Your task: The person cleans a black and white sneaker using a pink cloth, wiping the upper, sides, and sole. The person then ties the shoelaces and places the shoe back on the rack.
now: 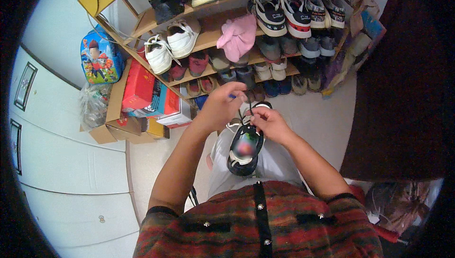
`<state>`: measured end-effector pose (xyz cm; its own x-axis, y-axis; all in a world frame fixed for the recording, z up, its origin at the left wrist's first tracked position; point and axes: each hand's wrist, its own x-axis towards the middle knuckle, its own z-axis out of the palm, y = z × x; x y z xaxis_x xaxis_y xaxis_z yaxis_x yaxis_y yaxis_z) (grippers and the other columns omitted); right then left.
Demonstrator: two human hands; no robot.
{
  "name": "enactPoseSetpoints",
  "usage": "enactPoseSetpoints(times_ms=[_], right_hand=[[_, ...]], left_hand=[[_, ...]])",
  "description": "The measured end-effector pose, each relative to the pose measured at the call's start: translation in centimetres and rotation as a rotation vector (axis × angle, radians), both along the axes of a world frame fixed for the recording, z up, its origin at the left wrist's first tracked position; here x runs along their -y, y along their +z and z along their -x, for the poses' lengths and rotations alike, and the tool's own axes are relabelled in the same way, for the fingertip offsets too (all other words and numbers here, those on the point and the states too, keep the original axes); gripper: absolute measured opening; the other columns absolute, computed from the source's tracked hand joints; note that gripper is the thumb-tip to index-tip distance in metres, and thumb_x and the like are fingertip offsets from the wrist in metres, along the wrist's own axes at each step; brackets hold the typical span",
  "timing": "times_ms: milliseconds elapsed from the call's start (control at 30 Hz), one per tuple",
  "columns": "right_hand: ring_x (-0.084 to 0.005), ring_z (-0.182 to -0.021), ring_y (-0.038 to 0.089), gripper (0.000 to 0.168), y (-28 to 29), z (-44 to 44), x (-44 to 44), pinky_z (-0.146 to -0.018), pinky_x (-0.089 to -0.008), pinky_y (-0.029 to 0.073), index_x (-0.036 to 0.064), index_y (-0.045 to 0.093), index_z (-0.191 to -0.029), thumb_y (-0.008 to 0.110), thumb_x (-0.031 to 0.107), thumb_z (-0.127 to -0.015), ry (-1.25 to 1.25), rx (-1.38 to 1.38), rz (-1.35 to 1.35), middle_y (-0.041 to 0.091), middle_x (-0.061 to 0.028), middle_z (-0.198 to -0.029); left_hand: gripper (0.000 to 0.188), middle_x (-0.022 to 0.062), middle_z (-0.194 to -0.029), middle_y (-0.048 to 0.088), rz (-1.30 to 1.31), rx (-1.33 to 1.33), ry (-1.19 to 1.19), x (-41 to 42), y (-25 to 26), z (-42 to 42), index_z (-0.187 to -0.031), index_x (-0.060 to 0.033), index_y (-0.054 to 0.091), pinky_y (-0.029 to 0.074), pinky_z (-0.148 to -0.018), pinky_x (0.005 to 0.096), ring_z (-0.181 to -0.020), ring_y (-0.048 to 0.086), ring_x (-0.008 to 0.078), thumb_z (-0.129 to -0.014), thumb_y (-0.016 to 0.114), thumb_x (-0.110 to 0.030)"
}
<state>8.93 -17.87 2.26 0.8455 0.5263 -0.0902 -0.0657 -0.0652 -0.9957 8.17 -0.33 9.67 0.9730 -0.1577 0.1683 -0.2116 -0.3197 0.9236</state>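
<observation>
A black and white sneaker [261, 140] rests on my lap, its heel towards me and its toe pointing at the shoe rack. Its insole bears a coloured print. Above the shoe's throat, my left hand [227, 103] pinches a dark shoelace [250, 103] between thumb and fingers, with something small and blue at the fingers. My right hand [270, 121] grips the same dark lace lower down, close to the shoe's right side. A white lace or strap lies by the shoe's left edge. The far part of the shoe is partly hidden by my hands and the laces.
Ahead stands a wooden shoe rack [209, 43] with many shoes and a pink cloth [237, 37]. At the left are a cardboard box [119, 116] holding shoe boxes, a child's backpack [101, 57] and white drawers [67, 162]. A dark curtain or cover [398, 98] fills the right.
</observation>
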Motion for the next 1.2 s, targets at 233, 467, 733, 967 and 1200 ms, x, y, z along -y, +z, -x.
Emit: enactPoseSetpoints(times_ms=[233, 467, 733, 967, 1200], right_hand=[[-0.0041, -0.061, 0.045, 0.019, 0.1, -0.8, -0.9, -0.055, -0.0214, 0.038, 0.004, 0.063, -0.083, 0.056, 0.021, -0.087, 0.053, -0.022, -0.091, 0.052, 0.0052, -0.066], [-0.0076, -0.066, 0.051, 0.024, -0.3, -1.6, -0.8, -0.06, -0.0254, 0.042, 0.003, 0.063, -0.079, 0.061, 0.027, -0.084, 0.143, 0.161, 0.192, 0.059, 0.0008, -0.072], [-0.0125, -0.072, 0.057, 0.039, 2.5, -1.7, -0.3, -0.066, -0.0278, 0.046, 0.003, 0.064, -0.077, 0.057, 0.041, -0.085, 0.374, 0.133, 0.291, 0.061, -0.0075, -0.068], [-0.0077, -0.058, 0.05, 0.029, 0.6, -2.0, 1.2, -0.051, -0.0249, 0.039, 0.005, 0.062, -0.07, 0.064, 0.031, -0.082, 0.42, 0.13, 0.088, 0.055, 0.0014, -0.06], [-0.0033, -0.046, 0.04, 0.029, 0.6, -1.5, 1.3, -0.043, -0.0195, 0.03, 0.006, 0.061, -0.073, 0.054, 0.03, -0.089, 0.167, -0.133, -0.121, 0.048, 0.0045, -0.053]], left_hand=[[0.026, 0.0061, -0.094, 0.057, 0.105, -0.13, -0.173, 2.7, 1.8, -2.1, -0.111, -0.0018, 0.052, 0.047, -0.058, 0.0236, -0.063, 0.053, 0.0086, -0.085, 0.049, -0.002], [0.031, 0.0075, -0.099, 0.058, 0.206, -0.27, -0.442, 1.2, 3.9, -0.4, -0.116, -0.001, 0.05, 0.048, -0.059, 0.0235, -0.063, 0.056, 0.0096, -0.086, 0.051, -0.005], [0.057, 0.0148, -0.134, 0.038, 0.103, -0.191, -0.398, 0.8, 4.6, -1.1, -0.141, -0.0109, 0.015, 0.05, -0.066, 0.0274, -0.07, 0.062, 0.0143, -0.095, 0.036, -0.036], [0.058, 0.0096, -0.089, 0.061, 0.127, -0.509, -0.365, -0.5, 0.1, -1.7, -0.134, -0.0047, 0.033, 0.046, -0.054, 0.0217, -0.054, 0.057, 0.012, -0.094, 0.029, -0.046], [0.062, 0.0054, -0.076, 0.057, 0.223, -0.581, -0.296, -2.6, -2.7, -1.3, -0.128, -0.0022, 0.041, 0.044, -0.054, 0.0222, -0.059, 0.058, 0.0123, -0.094, 0.025, -0.052]])
